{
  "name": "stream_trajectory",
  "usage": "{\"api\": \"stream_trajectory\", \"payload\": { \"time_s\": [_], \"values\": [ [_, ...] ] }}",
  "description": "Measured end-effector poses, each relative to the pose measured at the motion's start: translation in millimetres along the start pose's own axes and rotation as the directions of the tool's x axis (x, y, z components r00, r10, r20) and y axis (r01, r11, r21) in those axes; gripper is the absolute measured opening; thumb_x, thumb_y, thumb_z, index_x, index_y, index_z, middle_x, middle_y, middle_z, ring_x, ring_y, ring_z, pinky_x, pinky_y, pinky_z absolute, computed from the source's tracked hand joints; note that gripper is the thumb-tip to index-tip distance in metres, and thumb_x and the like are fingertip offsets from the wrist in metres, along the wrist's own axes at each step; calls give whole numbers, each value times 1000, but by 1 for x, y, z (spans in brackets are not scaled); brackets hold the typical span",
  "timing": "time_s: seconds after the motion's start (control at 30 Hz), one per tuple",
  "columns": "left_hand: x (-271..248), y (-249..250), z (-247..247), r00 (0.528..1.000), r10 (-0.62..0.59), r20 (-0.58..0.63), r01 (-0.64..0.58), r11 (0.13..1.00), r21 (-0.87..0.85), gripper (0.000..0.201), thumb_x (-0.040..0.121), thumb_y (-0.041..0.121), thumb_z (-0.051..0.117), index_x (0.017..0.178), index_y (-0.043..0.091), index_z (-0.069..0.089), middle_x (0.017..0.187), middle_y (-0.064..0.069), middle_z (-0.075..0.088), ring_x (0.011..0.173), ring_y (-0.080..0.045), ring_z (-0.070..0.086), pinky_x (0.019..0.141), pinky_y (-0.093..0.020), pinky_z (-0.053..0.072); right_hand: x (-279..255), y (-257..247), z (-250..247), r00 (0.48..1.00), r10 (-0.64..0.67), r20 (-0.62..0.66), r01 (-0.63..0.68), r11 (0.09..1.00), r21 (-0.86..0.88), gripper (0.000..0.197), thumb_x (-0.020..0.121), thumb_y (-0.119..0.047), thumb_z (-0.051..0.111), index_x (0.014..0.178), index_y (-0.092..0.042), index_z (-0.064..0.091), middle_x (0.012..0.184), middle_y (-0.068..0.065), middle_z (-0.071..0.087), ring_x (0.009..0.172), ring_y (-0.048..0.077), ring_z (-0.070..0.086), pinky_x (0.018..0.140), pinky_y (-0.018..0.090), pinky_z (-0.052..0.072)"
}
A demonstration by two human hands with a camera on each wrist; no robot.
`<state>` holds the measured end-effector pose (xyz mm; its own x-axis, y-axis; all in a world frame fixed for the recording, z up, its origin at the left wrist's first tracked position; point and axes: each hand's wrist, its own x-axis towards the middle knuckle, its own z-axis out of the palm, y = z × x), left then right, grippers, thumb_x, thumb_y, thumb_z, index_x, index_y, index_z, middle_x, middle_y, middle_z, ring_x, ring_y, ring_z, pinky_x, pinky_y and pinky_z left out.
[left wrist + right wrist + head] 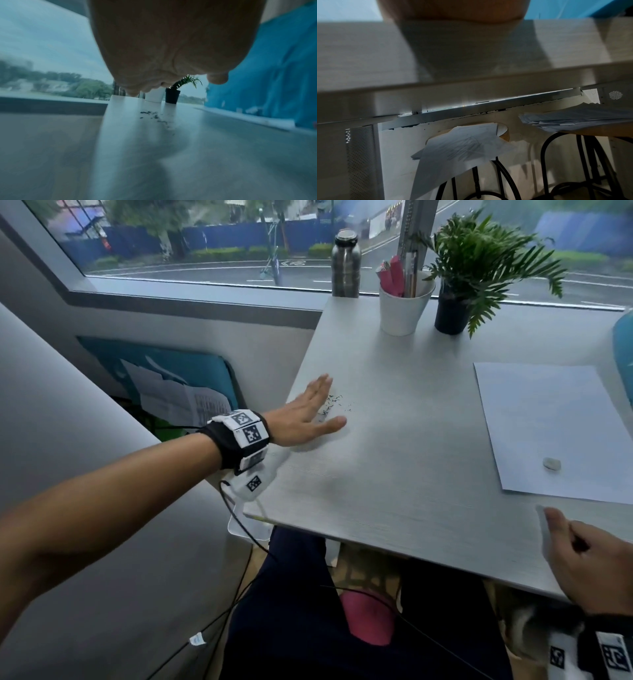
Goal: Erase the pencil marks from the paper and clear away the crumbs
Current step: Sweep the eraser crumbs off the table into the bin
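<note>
My left hand lies flat on the pale grey table near its left edge, fingers straight and thumb spread. A scatter of dark eraser crumbs sits between thumb and fingers; the left wrist view shows the crumbs just ahead of the palm. The white paper lies at the right with a small pale eraser on its near part; I see no marks on it. My right hand hovers over the front edge with fingers curled. A pale blurred strip shows beside its thumb, and I cannot tell if the hand holds it.
At the back by the window stand a steel bottle, a white cup of pens and a potted plant. Below the table are stools with loose papers. A teal folder with sheets leans against the left wall.
</note>
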<state>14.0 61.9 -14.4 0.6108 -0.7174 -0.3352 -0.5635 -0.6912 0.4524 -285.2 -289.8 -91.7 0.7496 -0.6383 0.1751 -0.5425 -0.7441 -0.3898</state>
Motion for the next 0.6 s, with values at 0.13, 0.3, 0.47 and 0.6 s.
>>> {"api": "stream_trajectory", "payload": {
  "time_s": [0.13, 0.3, 0.47, 0.6],
  "values": [
    [-28, -26, 8, 957, 225, 183, -282, 871, 402, 85, 95, 71, 23, 156, 26, -14, 161, 5, -25, 146, -12, -29, 119, -48, -17, -1, -9, -2, 999, 38, -13, -38, 998, 54, 64, 95, -64, 36, 47, -22, 32, 41, 3, 37, 41, 29, 43, 46, 44, 46],
    [-32, -51, 21, 899, 294, 325, -432, 720, 543, 81, 96, 68, 24, 157, 28, -12, 164, 8, -17, 148, -15, -24, 118, -50, -18, -1, -1, 1, 999, 38, 0, -38, 998, 50, 65, 94, -67, 33, 48, -22, 37, 42, 4, 41, 42, 30, 45, 49, 47, 47],
    [7, -53, -5, 961, 163, 222, -272, 694, 667, 84, 89, 75, 2, 155, 26, -16, 163, 4, -18, 149, -18, -22, 120, -54, -11, -2, -9, -3, 1000, 19, -24, -18, 999, 39, 64, 95, -65, 34, 48, -21, 35, 41, 3, 40, 43, 29, 44, 48, 46, 45],
    [16, -33, -8, 957, 225, 182, -288, 668, 686, 89, 88, 77, 0, 156, 22, -14, 163, 2, -19, 149, -19, -22, 120, -53, -11, 2, -5, 0, 999, -7, -38, 8, 999, 37, 63, 94, -66, 35, 47, -24, 32, 41, 4, 38, 42, 28, 43, 47, 46, 44]
  ]
}}
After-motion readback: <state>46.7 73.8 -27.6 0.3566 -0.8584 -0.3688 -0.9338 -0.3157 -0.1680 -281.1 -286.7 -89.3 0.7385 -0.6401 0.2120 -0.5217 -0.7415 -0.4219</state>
